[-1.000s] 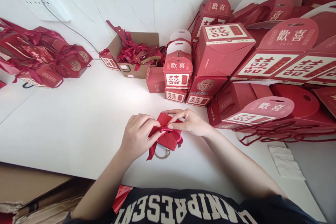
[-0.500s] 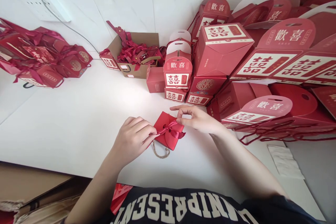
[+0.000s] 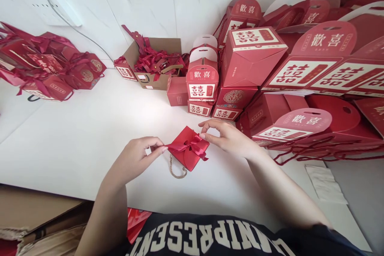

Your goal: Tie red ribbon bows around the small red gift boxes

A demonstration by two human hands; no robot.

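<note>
A small red gift box (image 3: 190, 161) lies on the white table in front of me, its overlapping flaps facing up. Across its top runs a shiny dark-red ribbon (image 3: 199, 147), looped into a bow at the middle. To the box's left, my left hand (image 3: 139, 154) pinches one end of the ribbon, which is drawn out straight. My right hand (image 3: 223, 136) is at the box's upper right corner, thumb and forefinger closed on the bow's loop. A twisted beige rope handle (image 3: 178, 176) curves from the box's lower left side onto the table.
Printed red gift boxes (image 3: 309, 70) are stacked along the wall at right. An open cardboard box (image 3: 156, 83) full of ribbons stands at the back. Finished-looking red boxes with bows (image 3: 49, 88) sit far left. A folded white tissue (image 3: 325, 184) lies at right; a cable (image 3: 87, 37) hangs on the wall.
My left hand has moved left, pulling the ribbon end out from the box. The box has turned and shifted slightly left. My right hand stays near its corner.
</note>
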